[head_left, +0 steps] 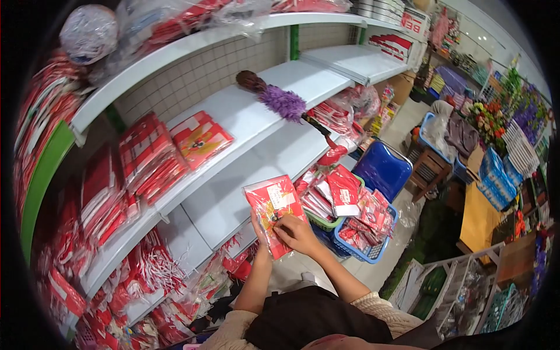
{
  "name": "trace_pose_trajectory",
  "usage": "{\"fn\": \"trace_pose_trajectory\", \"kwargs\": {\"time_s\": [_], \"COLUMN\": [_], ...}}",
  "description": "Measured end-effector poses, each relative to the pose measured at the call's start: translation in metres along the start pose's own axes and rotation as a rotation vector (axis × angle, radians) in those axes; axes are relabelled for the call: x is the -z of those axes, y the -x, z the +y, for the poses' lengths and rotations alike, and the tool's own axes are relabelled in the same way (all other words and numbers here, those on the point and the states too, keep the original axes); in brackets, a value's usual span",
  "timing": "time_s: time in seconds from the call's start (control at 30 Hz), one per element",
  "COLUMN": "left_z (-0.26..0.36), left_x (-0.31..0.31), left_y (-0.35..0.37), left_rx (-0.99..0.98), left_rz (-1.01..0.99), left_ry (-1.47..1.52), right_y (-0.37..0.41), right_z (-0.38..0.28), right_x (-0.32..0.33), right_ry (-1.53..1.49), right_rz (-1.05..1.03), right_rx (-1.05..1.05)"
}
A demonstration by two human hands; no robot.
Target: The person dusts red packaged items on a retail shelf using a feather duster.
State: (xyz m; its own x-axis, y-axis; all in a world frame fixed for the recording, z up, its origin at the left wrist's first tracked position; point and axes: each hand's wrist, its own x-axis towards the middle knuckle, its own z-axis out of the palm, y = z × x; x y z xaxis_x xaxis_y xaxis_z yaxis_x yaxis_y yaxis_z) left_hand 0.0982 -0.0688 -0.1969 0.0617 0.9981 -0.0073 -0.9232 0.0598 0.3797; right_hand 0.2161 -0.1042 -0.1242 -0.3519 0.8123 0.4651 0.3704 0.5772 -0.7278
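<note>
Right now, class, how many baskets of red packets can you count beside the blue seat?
2: a blue basket in front of the blue seat, and a green basket to its left. Others may be hidden underneath.

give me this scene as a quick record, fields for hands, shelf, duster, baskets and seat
left hand: holds a red packet at its left side
right hand: fingers on the packet's front
shelf: stacked red packets toward the left
duster: purple and brown, on the same shelf, handle past the front edge
baskets: blue beside green, both holding red packs
seat: blue, beyond the baskets
</note>
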Motion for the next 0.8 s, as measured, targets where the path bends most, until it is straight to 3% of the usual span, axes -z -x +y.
{"fn": "trace_pose_trajectory", "kwargs": {"time_s": [0.07,0.2,0.23,0.4,0.5,0.63,0.67,0.8], "left_z": [0.016,0.043,0.049,0.067,0.072,0.077,0.078,0.082], "left_x": [-0.027,-0.062,-0.079,-0.099,-0.095,-0.095,-0.094,-0.094], "left_y": [0.006,0.011,0.016,0.010,0.011,0.019,0.020,0.022], "left_rx": [-0.031,-0.023,-0.008,-0.140,-0.198,-0.248,-0.255,-0.279], "left_rz": [-0.008,-0.103,-0.114,-0.131,-0.132,-0.118,-0.117,-0.112], "left_ry": [0.034,0.087,0.091,0.078,0.059,0.061,0.059,0.052], "right_y": [-0.013,-0.050,-0.059,-0.123,-0.172,-0.209,-0.212,-0.206], "right_z": [-0.004,-0.016,-0.028,-0.026,-0.005,0.024,0.043,0.055], "right_x": [0.005,0.022,0.033,0.066,0.086,0.094,0.092,0.081], "right_ry": [-0.026,-0.028,-0.003,0.239,0.596,0.916,0.965,0.948], "right_rz": [-0.049,0.075,0.033,0.261,0.483,0.517,0.387,0.403], "right_rx": [0.041,0.134,0.064,0.237,0.324,0.093,-0.025,-0.082]}}
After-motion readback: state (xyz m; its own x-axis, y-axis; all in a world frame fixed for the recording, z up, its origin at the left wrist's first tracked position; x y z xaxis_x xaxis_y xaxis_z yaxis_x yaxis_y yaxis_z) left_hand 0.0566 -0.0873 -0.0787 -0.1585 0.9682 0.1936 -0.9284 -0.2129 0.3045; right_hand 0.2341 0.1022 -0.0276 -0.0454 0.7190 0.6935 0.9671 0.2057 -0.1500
